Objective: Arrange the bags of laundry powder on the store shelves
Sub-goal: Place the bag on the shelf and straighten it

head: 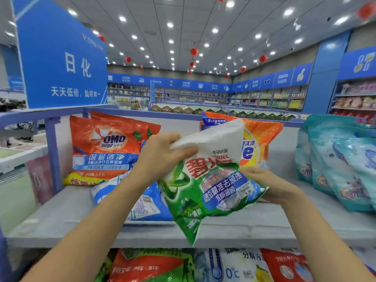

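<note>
Bright store lights shine on a grey shelf with a blue sign standing up behind it. Both hands hold one green bag of laundry powder up in the air, just over the front part of the shelf. The left hand pinches the white top of the bag, with its fingers curled tight round the fold. The right hand grips the bag's right side lower down. Its fingers go behind the bag, so I cannot see all of them. The bag hangs tilted, and one bottom corner pokes down past the shelf's front edge.

Under the left arm a blue bag lies flat on the shelf. Behind it an orange-red bag stands leaning at the back. Behind the green bag an orange and yellow bag stands up too. Far to the right some teal bags lean in a row. More bags sit on the shelf below.

I think the green bag is about to be stood up in the gap. It looks soft and floppy, so it could slump over. Set too near the front edge, it could slide off and fall. A hard push could also knock over the bags standing behind it.
</note>
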`<state>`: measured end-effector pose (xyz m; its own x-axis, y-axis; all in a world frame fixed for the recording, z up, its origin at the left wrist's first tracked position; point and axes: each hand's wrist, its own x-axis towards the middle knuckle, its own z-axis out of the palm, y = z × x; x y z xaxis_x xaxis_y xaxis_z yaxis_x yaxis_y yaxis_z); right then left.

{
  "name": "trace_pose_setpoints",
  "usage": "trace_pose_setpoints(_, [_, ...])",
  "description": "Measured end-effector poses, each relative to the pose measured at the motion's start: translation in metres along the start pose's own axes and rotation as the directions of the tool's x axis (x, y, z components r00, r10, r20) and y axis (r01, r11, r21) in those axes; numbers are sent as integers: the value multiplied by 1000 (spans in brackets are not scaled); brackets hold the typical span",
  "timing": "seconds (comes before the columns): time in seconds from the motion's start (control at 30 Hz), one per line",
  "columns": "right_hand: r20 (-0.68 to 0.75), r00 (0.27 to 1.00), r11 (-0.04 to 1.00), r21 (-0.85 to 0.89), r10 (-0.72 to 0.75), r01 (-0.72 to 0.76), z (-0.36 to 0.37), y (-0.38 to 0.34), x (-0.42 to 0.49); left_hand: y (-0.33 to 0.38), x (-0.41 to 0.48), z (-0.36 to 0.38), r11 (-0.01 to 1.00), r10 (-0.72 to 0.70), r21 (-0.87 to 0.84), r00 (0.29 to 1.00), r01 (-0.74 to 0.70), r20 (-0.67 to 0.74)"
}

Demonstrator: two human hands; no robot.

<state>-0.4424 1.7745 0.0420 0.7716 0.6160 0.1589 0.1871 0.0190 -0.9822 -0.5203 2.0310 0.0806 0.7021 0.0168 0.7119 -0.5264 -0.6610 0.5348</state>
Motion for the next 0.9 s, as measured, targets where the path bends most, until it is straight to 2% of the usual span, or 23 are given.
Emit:
trace_pose_setpoints(0.07, [5, 999, 999, 8, -38, 38, -5, 3, -9, 11, 9, 3, 968, 80, 235, 995, -92, 60])
trace_pose_setpoints(0.13, [-1, 985, 973, 152, -175, 173, -8, 1, -15, 23, 16, 10, 879, 149, 436, 980, -191, 130])
trace_pose_setpoints(0.17, [-31, 973, 959, 165, -229, 231, -6, -1, -19, 28, 18, 14, 835, 170, 499, 972, -231, 165])
trace_pose_setpoints(0.23, [-211, 930, 947, 48, -300, 317, 2, -6, -23, 35, 21, 23, 793, 197, 537, 955, -289, 223])
trace_pose_setpoints(0.33, [-476, 810, 927, -33, -343, 374, 6, -13, -30, 42, 22, 37, 770, 241, 504, 909, -392, 339])
trace_pose_setpoints(0.4, [-552, 754, 923, -83, -356, 375, 0, -19, -41, 46, 20, 48, 685, 295, 537, 861, -493, 414])
trace_pose_setpoints(0.47, [-589, 713, 916, -127, -379, 382, -6, -27, -57, 48, 17, 59, 632, 417, 522, 819, -573, 394])
trace_pose_setpoints(0.53, [-608, 693, 911, -137, -387, 388, -13, -34, -74, 55, 12, 70, 638, 519, 470, 791, -610, 323])
trace_pose_setpoints(0.6, [-627, 677, 918, -185, -385, 351, -19, -43, -92, 62, 8, 87, 688, 576, 384, 785, -616, 227])
trace_pose_setpoints(0.7, [-667, 623, 912, -266, -408, 312, -32, -57, -121, 70, -3, 120, 814, 547, 172, 831, -556, 98])
trace_pose_setpoints(0.73, [-689, 599, 912, -271, -408, 309, -39, -60, -131, 73, -12, 133, 868, 495, 46, 869, -495, 17])
trace_pose_setpoints(0.8, [-736, 548, 914, -269, -398, 303, -55, -64, -154, 82, -44, 165, 919, 298, -235, 947, -318, -116])
trace_pose_setpoints(0.87, [-775, 491, 913, -282, -397, 294, -73, -67, -180, 99, -83, 205, 876, 65, -473, 995, -93, -75])
trace_pose_setpoints(0.9, [-794, 467, 916, -279, -390, 289, -84, -68, -194, 110, -101, 227, 814, -47, -580, 999, 37, -2])
